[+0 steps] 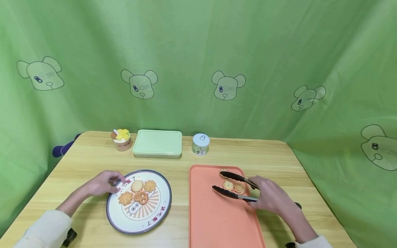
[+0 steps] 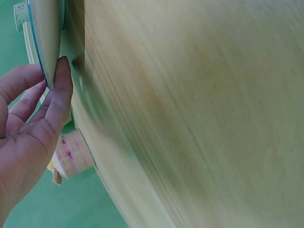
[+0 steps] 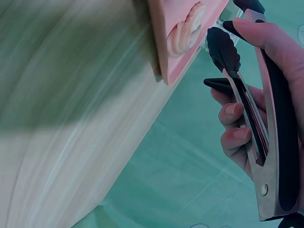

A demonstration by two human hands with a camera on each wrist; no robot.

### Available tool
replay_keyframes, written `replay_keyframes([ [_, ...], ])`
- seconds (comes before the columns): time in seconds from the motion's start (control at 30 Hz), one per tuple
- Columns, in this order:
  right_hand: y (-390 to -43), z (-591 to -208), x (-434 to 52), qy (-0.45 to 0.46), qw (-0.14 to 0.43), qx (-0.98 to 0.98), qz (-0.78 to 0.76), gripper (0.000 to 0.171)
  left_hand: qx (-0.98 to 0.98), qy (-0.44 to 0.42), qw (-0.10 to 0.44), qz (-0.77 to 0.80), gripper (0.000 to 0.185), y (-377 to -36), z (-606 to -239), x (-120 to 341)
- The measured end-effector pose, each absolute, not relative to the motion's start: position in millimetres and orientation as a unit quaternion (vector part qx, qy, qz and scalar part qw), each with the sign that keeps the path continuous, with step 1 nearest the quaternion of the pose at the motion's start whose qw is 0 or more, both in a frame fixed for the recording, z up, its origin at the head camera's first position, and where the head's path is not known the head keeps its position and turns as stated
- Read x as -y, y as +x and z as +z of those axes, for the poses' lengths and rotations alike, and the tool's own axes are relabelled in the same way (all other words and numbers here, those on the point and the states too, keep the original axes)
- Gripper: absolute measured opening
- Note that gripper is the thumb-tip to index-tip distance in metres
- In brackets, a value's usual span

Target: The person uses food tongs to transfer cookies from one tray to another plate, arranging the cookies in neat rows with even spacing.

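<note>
The left sleeve (image 1: pixel 46 229) lies nearest, at the bottom edge of the head view, its forearm angling up to the left hand (image 1: pixel 100 183). That hand rests at the left rim of the round plate (image 1: pixel 113 215), fingers nearly straight and touching the rim rather than wrapped round it; the left wrist view shows a thumb (image 2: pixel 59 95) pressed flat against the plate's edge. The right hand (image 1: pixel 271 197) reaches in from the lower right over the orange tray (image 1: pixel 214 220) and grips the handles of black-tipped tongs (image 1: pixel 234 186), fingers curled round the metal arms. The tongs stand spread, one tip on each side of two small biscuits (image 1: pixel 234 187) lying on the tray's far right part; whether the tips touch them cannot be told.

Both wrist views are blurred, the table (image 1: pixel 279 162) showing only as streaked wood. The tray's near end is cut off by the frame.

The biscuits are pale orange, round and ridged like piped swirls. Four more biscuits (image 1: pixel 138 193) sit on the plate, which bears a striped print and red characters.
</note>
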State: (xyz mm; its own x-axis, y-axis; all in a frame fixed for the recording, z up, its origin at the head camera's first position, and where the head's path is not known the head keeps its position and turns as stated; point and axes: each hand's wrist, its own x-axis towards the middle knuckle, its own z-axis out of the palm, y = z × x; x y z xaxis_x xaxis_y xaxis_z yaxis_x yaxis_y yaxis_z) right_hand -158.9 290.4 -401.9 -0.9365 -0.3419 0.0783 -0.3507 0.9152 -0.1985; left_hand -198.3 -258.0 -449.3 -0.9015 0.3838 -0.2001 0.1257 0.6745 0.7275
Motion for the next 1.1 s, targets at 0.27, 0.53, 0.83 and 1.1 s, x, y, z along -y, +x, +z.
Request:
replay_keyframes([
  [0.27, -155, -400, -303, 0.162, 0.001, 0.982, 0.095, 0.069, -0.898, 0.141, 0.173, 0.379, 0.032, -199, -448, 258],
  [0.53, -154, -399, -305, 0.154, -0.02, 0.984, 0.088, 0.066, -0.898, 0.143, 0.172, 0.378, 0.031, -199, -449, 258],
  [0.83, -155, -400, -304, 0.163, -0.007, 0.983, 0.09, 0.057, -0.898, 0.15, 0.17, 0.377, 0.031, -198, -448, 257],
  [1.1, -157, -395, -298, 0.166, 0.013, 0.982, 0.084, 0.056, -0.9, 0.147, 0.17, 0.374, 0.032, -199, -450, 258],
])
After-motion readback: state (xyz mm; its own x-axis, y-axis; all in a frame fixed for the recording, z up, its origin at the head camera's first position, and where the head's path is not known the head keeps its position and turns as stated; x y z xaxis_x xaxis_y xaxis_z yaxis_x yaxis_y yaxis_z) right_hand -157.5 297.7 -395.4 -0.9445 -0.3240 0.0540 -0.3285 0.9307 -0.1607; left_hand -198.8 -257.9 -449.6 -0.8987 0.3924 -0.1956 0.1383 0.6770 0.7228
